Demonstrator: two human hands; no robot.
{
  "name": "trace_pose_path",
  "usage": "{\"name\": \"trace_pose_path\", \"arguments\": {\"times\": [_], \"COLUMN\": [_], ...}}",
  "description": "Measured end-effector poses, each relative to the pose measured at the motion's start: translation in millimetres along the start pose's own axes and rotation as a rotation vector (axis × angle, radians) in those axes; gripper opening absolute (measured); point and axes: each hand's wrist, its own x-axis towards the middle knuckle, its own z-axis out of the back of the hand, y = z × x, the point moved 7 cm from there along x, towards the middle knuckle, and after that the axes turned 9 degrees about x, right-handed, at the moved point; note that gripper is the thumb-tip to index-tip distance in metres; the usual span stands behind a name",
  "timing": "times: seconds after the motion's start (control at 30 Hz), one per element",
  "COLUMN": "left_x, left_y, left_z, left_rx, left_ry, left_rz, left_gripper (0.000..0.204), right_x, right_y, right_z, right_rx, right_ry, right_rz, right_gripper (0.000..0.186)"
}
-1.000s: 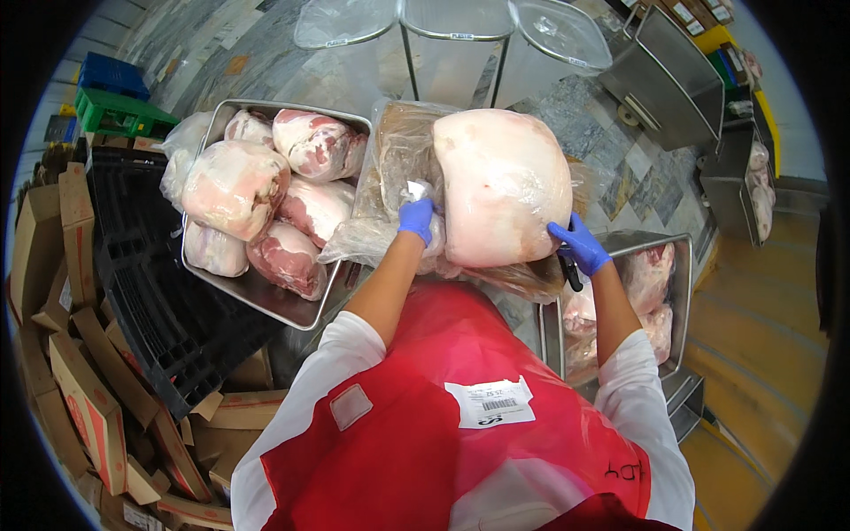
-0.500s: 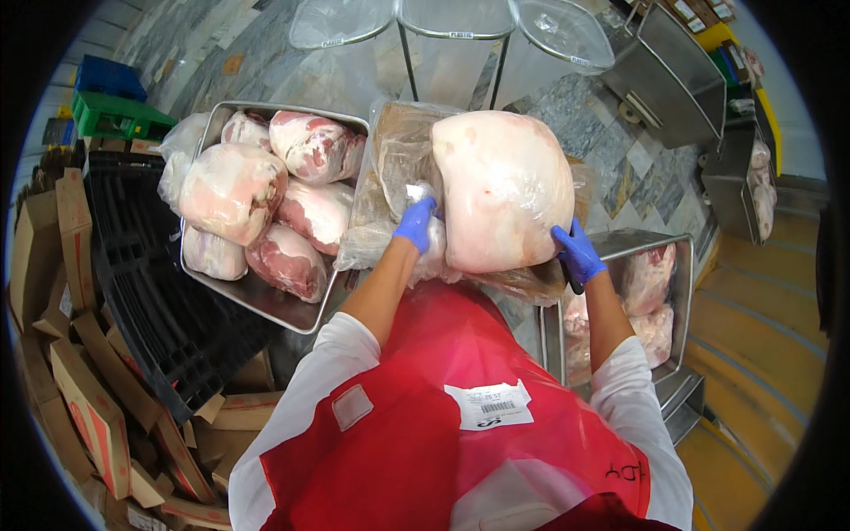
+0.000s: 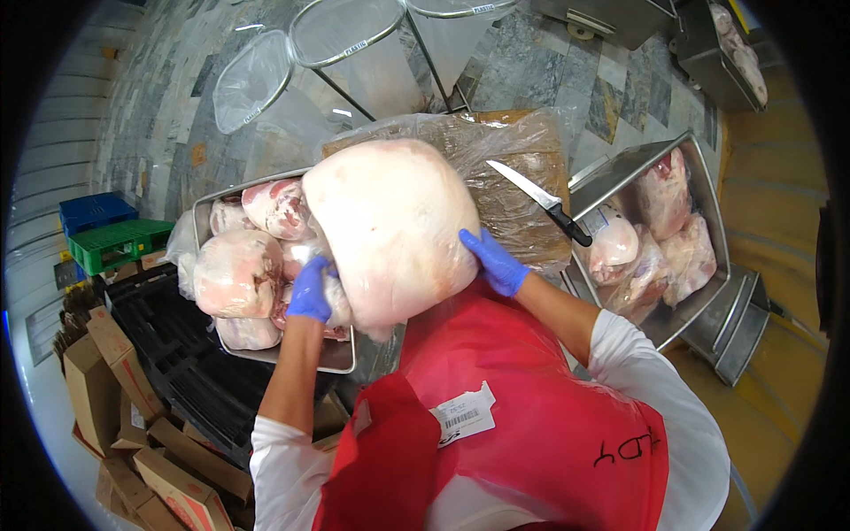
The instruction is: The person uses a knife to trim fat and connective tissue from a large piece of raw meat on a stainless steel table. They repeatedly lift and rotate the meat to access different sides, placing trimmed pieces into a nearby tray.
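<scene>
My left hand, in a blue glove, grips the lower left edge of a large pale, fat-covered meat piece, with crumpled plastic beside its fingers. My right hand, also gloved, is curled against the piece's right side. The piece is held up, overlapping a steel tray of several bagged meat pieces on the left. A black-handled knife lies on plastic-covered brown cardboard to the right of the piece. My red apron is below.
Another steel tray with bagged meat stands at the right. Three plastic-lined frames stand beyond. A black pallet and flattened boxes are at lower left, coloured pallets behind, and steel carts upper right.
The large meat piece has moved left in both hands, off much of the cardboard and over the left tray's edge. The knife is now uncovered, and the view has turned.
</scene>
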Motion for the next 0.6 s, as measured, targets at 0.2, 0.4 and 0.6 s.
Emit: {"name": "trace_pose_path", "arguments": {"times": [0.2, 0.4, 0.6], "left_x": [-79, -92, -73], "left_y": [-61, -34, 4], "left_z": [-21, -186, -235], "left_rx": [0.127, -0.025, -0.025], "left_ry": [0.011, 0.723, 0.698], "left_rz": [-0.083, -0.173, -0.234], "left_gripper": [0.010, 0.006, 0.004], "right_x": [16, -49, -60], "right_y": [-21, 140, 144], "right_z": [-31, -102, -67], "right_rx": [-0.066, -1.120, -1.203], "right_ry": [0.044, -0.041, 0.054], "right_rz": [-0.313, 1.027, 0.871], "right_gripper": [0.072, 0.070, 0.068]}}
